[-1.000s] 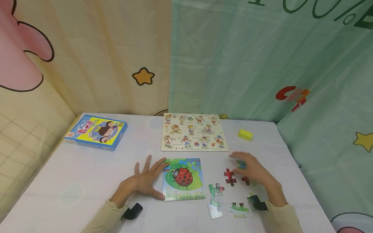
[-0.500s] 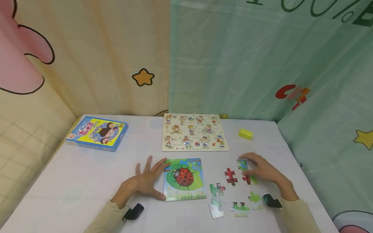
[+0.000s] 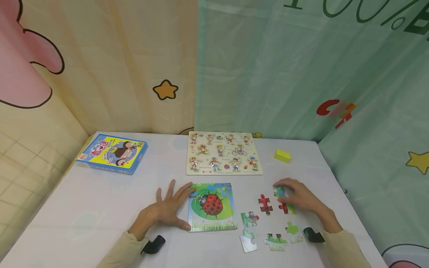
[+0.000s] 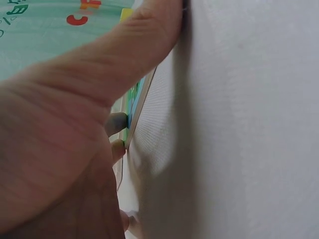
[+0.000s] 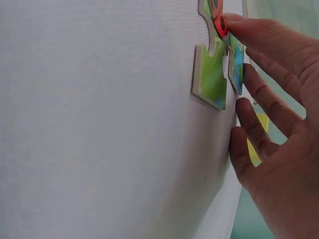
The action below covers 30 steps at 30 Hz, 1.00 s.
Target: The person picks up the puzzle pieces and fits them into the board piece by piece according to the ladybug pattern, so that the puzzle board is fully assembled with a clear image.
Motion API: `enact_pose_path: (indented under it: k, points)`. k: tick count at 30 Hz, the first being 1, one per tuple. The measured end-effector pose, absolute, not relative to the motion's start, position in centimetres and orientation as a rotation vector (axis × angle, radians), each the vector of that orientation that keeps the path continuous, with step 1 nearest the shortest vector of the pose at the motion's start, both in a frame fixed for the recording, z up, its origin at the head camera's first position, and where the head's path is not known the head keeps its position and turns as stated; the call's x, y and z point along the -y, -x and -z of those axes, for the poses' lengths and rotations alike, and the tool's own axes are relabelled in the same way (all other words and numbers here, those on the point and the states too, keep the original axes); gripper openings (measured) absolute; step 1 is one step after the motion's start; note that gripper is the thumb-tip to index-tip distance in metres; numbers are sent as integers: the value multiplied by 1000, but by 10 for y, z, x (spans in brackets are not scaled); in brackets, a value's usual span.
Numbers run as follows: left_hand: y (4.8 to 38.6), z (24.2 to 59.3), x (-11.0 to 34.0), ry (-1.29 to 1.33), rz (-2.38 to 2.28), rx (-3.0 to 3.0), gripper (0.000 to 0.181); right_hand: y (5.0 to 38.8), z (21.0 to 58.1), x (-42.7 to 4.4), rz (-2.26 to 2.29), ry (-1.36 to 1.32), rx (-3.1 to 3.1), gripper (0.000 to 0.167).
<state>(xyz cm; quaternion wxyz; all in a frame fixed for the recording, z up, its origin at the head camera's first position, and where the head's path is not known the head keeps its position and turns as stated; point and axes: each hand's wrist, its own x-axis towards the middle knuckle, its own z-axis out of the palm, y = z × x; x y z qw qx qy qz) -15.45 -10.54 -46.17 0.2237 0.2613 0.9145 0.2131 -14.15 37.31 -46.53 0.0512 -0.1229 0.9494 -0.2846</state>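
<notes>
My left hand (image 3: 165, 212) lies spread at the left edge of a square ladybug picture board (image 3: 212, 208). Its straight fingers touch the board's upper left corner, and the thumb is by the lower left corner. My right hand (image 3: 301, 195) pinches a blue-green jigsaw piece (image 3: 279, 191) between thumb and fingers, low at the table. Just below that lies a red-and-green piece (image 5: 213, 82), close to the thumb. A red piece (image 3: 265, 204) sits to their left. Other pieces lie nearer: green-and-grey (image 3: 249, 219), pale (image 3: 248, 241), grassy (image 3: 276, 242), and green (image 3: 294, 231).
Behind the ladybug board lies a larger wooden puzzle board (image 3: 223, 153) with figures of children. A yellow block (image 3: 282, 155) is to its right. At the back left lies a blue-and-yellow box (image 3: 112, 153). Curtains (image 3: 261, 67) hang behind the white table (image 3: 134, 197).
My right hand has moved right, from over the red piece to the blue-green piece, uncovering the green piece at the lower right. My left hand stays at the ladybug board.
</notes>
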Motion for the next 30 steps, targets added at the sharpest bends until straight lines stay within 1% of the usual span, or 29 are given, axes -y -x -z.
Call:
enact_pose_path:
  k: [7,16,24,30]
  points:
    - [157,460,108,-711,-589,-2543,119,148,465,-371,840,385,-2932,42]
    - [154,460,106,-710,-591,-2530,117,154,463,-356,833,508,-2968,29]
    - [150,455,104,-719,-586,-2551,115,157,453,-325,900,632,-2916,30]
    - [148,456,101,-733,-592,-2569,129,160,447,-296,887,747,-2882,28]
